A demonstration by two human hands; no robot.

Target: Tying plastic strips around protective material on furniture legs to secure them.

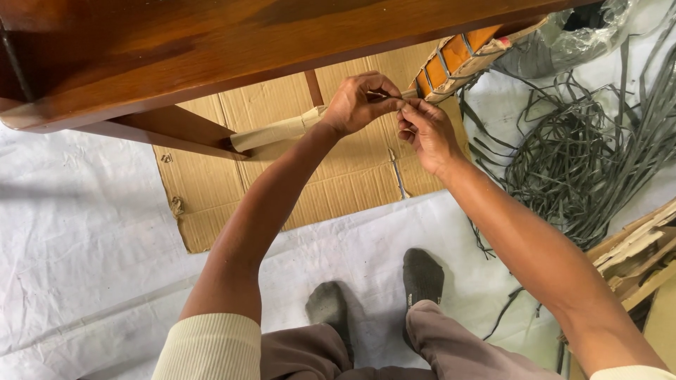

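My left hand and my right hand meet under the edge of a brown wooden table. Both pinch a thin grey strap that runs toward a table leg wrapped in cardboard and bound with grey straps. The left fingers are closed over the strap from above. From the right, my other hand's thumb and fingers grip the same strap. Another leg wrapped in brown paper passes behind my left wrist.
A flattened cardboard sheet lies on white floor covering. A tangled heap of grey straps spreads at the right. Crumpled plastic film sits at top right, cardboard scraps at the right edge. My socked feet stand below.
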